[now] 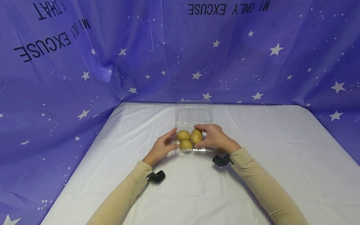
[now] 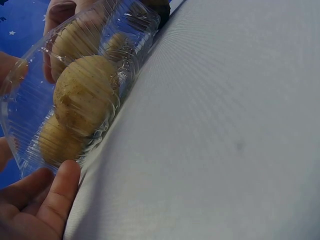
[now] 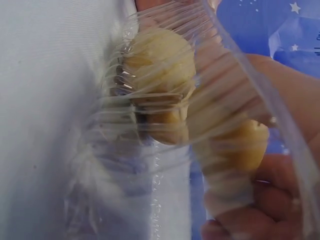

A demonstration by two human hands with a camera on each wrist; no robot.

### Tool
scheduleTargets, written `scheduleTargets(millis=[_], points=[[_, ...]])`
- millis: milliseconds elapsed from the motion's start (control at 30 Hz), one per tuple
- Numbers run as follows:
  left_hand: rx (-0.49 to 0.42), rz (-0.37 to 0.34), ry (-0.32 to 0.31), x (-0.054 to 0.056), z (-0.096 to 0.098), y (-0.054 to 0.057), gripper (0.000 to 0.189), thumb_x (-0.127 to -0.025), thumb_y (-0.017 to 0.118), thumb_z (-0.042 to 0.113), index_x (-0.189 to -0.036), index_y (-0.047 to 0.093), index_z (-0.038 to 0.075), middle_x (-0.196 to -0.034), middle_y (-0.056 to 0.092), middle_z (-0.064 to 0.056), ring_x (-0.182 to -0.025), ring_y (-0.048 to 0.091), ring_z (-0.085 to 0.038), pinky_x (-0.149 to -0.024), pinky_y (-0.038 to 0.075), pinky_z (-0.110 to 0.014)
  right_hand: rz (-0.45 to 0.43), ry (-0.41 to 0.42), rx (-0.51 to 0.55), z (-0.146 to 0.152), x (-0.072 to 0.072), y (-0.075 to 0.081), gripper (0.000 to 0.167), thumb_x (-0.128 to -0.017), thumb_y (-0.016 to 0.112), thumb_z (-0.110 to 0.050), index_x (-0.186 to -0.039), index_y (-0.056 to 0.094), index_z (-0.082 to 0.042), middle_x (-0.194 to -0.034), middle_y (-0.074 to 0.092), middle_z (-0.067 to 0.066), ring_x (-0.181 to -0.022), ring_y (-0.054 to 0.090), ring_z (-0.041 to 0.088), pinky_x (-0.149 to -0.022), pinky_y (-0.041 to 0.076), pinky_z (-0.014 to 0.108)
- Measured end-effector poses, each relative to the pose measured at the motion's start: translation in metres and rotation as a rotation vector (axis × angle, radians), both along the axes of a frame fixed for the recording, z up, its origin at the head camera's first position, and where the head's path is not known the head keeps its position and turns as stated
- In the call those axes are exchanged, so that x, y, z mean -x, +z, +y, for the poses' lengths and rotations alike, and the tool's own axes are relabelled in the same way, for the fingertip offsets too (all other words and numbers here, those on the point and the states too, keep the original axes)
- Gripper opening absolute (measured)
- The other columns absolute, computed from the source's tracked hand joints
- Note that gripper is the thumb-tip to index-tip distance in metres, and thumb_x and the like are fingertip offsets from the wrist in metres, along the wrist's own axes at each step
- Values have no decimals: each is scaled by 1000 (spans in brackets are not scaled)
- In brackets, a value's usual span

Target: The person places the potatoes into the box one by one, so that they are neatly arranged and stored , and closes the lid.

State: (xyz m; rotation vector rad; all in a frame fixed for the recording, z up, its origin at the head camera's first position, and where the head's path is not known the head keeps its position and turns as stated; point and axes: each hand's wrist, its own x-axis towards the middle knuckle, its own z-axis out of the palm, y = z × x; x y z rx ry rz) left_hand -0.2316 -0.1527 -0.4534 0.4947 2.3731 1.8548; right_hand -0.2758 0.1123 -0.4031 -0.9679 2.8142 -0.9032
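Observation:
A clear plastic clamshell container (image 1: 203,150) stands on the table with its lid (image 1: 194,113) raised at the back. Two potatoes, a rear one (image 1: 183,135) and a front one (image 1: 186,144), lie in its left part. My right hand (image 1: 215,137) pinches a third potato (image 1: 196,136) upright between thumb and fingers, beside the other two. At the container's left end my left hand (image 1: 161,147) has its thumb and fingers spread, fingertips right at the wall. In the left wrist view, potatoes (image 2: 85,95) show through the ribbed plastic.
A white cloth covers the table (image 1: 180,193). Behind it and to the left hangs a purple curtain (image 1: 174,62) with stars and lettering. Black wrist cameras sit on the left sleeve (image 1: 121,193) and right sleeve (image 1: 261,181).

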Motion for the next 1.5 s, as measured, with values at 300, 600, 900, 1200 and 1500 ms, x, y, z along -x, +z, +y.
scheduleTargets(millis=[300,600,900,1200,1500], points=[[7,-5,0,1,0,2,77,-89,67,6,-158,33,3,-158,41,-26,-140,49,-44,-114,47,-49,66,5,-121,0,1,1,83,-68,90,-36,-140,62,-6,-131,72,11,-119,68,32,-91,51,47],[3,-14,-2,0,-2,0,77,-90,67,5,-159,33,4,-160,39,-25,-141,48,-44,-115,46,-49,39,71,-127,-7,3,0,78,-68,89,-25,-136,62,3,-126,73,15,-114,70,32,-98,58,44],[-17,-5,-26,-2,-1,-1,78,-90,67,5,-159,31,3,-160,38,-26,-140,49,-45,-113,50,-45,26,66,-206,-13,3,4,76,-67,88,-27,-134,64,0,-121,75,13,-103,71,29,-86,58,41],[-21,-1,-29,0,-1,-2,78,-90,67,4,-159,31,2,-159,39,-26,-140,49,-45,-112,50,-44,-82,84,-204,-13,4,8,80,-72,87,-26,-141,58,3,-131,70,16,-113,68,30,-96,56,42],[-6,5,-23,0,-1,-1,78,-90,67,4,-159,30,3,-159,39,-26,-141,48,-45,-113,48,-51,-223,87,-130,-12,5,12,82,-75,84,-22,-146,51,5,-143,60,24,-136,56,39,-115,46,49]])
